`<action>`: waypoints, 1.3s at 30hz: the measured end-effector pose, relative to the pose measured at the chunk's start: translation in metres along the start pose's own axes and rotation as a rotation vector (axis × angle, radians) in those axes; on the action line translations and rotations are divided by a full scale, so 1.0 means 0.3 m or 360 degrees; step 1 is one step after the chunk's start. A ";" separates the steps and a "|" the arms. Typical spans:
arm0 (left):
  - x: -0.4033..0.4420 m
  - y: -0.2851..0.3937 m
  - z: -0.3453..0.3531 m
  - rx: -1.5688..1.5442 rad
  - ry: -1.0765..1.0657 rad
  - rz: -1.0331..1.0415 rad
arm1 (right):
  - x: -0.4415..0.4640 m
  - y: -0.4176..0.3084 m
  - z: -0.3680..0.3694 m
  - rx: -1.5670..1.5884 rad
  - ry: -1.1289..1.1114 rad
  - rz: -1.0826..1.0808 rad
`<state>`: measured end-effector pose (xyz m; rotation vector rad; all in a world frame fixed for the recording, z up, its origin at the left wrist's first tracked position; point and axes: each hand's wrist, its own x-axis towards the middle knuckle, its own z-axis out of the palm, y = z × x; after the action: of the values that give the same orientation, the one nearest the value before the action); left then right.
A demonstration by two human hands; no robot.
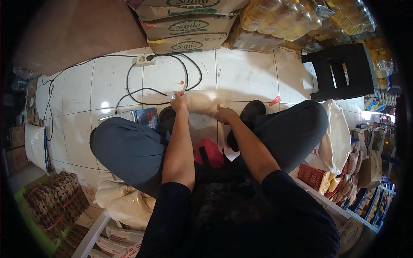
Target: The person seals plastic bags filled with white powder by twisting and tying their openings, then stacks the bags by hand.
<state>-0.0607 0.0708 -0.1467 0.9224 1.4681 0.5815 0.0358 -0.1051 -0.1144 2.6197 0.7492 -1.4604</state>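
A clear plastic bag [201, 101] filled with something pale, its exact contents not clear, lies sideways above the tiled floor between my feet. My left hand [179, 103] is closed on the bag's gathered left end. At the lower right end of the same bag, my right hand [225, 115] grips it with the thumb up against the plastic. By my left shoe sits a flat metal-edged device with a blue panel [147, 117], partly covered by my knee. A red item with a black strap [211, 153] lies between my legs.
A black cable runs from a white power strip [145, 59] in loops across the tiles. Ahead stand stacked cartons [187, 45] and wrapped bottles of yellow oil [282, 17]. A black plastic stool [340, 71] is at right, egg trays [56, 202] at lower left.
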 end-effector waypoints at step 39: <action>-0.006 0.000 0.010 0.0007 -0.0038 0.0025 | 0.009 0.007 -0.040 -0.0049 -0.0173 0.0107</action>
<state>-0.0580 0.0688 -0.1460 0.9424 1.4424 0.5770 0.0474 -0.1026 -0.1104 2.4941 0.6610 -1.5454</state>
